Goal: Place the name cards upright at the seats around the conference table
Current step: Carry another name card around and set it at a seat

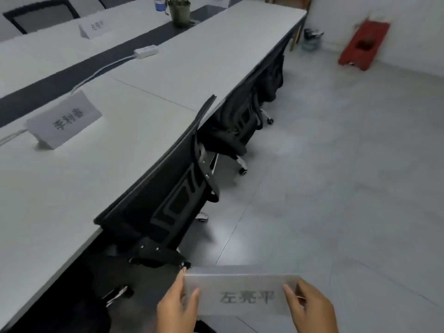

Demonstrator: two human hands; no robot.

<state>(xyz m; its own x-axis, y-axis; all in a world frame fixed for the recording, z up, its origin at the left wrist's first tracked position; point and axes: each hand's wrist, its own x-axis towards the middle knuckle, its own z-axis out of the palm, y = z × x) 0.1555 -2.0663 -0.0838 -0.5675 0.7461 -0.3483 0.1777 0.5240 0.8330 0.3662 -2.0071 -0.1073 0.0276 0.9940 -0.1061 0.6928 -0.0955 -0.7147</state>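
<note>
A: A name card point(242, 294) is held low at the near edge of the view, out over the floor point(336, 164) and not yet over the bench point(168, 75). It is pinched at both ends: the left hand point(176, 308) is closed on its left edge, thumb laid across the printed face, and the right hand point(310, 308) is closed the same way on the right edge.

B: And the bench itself?

A: One standing card point(64, 120) is seen on the near left part of it, and a second card point(92, 27) is set further off across the dark centre strip point(79, 78). A third, blurred, may be made out at the far end.

B: So the step in hand?

A: Carrying, it would be judged. The long stretch of bench on the right, behind the two tucked-in chairs point(173, 188), is bare of cards.

B: What is called for next?

A: The card has to be brought up and left over the bench edge, opposite a chair, and stood on its base, printed face kept outward. Whether the fold is already formed cannot be told.
</note>
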